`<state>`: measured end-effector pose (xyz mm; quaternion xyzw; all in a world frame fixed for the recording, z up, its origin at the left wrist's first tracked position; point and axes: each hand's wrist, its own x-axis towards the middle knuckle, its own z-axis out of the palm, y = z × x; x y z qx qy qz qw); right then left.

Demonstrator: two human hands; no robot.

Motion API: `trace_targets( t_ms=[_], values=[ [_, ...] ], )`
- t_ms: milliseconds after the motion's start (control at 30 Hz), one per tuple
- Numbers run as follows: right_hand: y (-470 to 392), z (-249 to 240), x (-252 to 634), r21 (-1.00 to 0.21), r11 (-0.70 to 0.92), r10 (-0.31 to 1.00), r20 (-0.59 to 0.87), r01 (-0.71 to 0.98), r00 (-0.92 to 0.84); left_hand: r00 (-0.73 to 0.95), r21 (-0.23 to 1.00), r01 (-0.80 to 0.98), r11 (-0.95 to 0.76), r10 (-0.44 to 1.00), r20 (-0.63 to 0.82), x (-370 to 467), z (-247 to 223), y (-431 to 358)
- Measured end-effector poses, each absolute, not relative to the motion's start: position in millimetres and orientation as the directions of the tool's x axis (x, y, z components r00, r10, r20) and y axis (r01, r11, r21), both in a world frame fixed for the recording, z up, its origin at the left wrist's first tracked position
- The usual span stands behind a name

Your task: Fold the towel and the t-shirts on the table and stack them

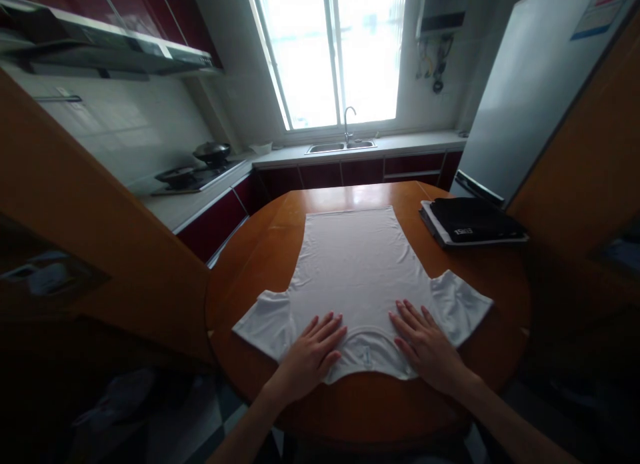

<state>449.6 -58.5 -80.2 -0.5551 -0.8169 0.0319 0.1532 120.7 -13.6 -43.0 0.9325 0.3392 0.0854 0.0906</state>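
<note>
A white short-sleeved T-shirt [353, 264] lies spread out on the round wooden table [260, 251], its neckline toward me and its hem at the far side. My left hand [313, 351] rests flat on the shirt just left of the collar, fingers stretched out. On the other side of the collar, my right hand [425, 341] also lies flat with fingers spread. Neither hand grips the fabric. Both sleeves stick out sideways, with some wrinkles, and a small label shows inside the neck.
Folded clothes [473, 221], a black one on top, are stacked at the table's right. Beyond are a sink [327, 148] under the window and a stove with a wok [213, 152] at the left. A fridge [525, 84] stands at the right.
</note>
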Motion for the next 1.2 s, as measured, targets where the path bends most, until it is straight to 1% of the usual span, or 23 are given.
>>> trace_targets(
  t_ms=[100, 233, 333, 467, 533, 600, 700, 800, 900, 1000, 1100, 1200],
  values=[
    [-59, -78, 450, -0.231, 0.375, 0.918, 0.226, 0.898, -0.325, 0.733, 0.257, 0.627, -0.735, 0.668, 0.124, 120, -43, -14],
    [-59, -75, 450, -0.256, 0.375, 0.918, 0.239, 0.891, -0.317, 0.720, 0.282, 0.637, -0.717, 0.685, 0.116, 121, -42, -15],
    [-62, -76, 448, -0.282, 0.364, 0.921, 0.249, 0.888, -0.299, 0.719, 0.323, 0.621, -0.714, 0.683, 0.129, 123, -37, -14],
    [-56, -78, 446, -0.362, 0.308, 0.943, 0.239, 0.880, -0.232, 0.703, 0.392, 0.585, -0.710, 0.685, 0.191, 137, -19, 16],
    [-37, -73, 447, -0.395, 0.279, 0.951, 0.239, 0.875, -0.195, 0.696, 0.379, 0.591, -0.712, 0.688, 0.206, 148, -10, 48],
    [-5, -65, 450, -0.389, 0.243, 0.958, 0.238, 0.889, -0.158, 0.688, 0.328, 0.633, -0.701, 0.704, 0.178, 161, -8, 88],
    [53, -54, 459, -0.332, 0.127, 0.976, 0.207, 0.935, -0.059, 0.641, 0.231, 0.725, -0.649, 0.758, 0.122, 177, -18, 144],
    [98, -55, 470, -0.259, 0.069, 0.990, 0.138, 0.963, -0.034, 0.526, 0.194, 0.816, -0.544, 0.839, 0.142, 182, -41, 177],
    [116, -70, 484, -0.197, 0.033, 0.998, 0.066, 0.980, -0.021, 0.498, 0.218, 0.820, -0.528, 0.848, 0.180, 178, -62, 187],
    [115, -86, 499, -0.170, -0.051, 0.995, 0.074, 0.984, 0.064, 0.524, 0.232, 0.797, -0.557, 0.830, 0.190, 172, -71, 186],
    [113, -93, 510, -0.188, -0.120, 0.987, 0.085, 0.975, 0.138, 0.524, 0.231, 0.804, -0.548, 0.837, 0.160, 170, -70, 184],
    [114, -91, 521, -0.254, -0.141, 0.980, 0.104, 0.957, 0.172, 0.526, 0.229, 0.807, -0.544, 0.839, 0.138, 171, -68, 184]
  ],
)
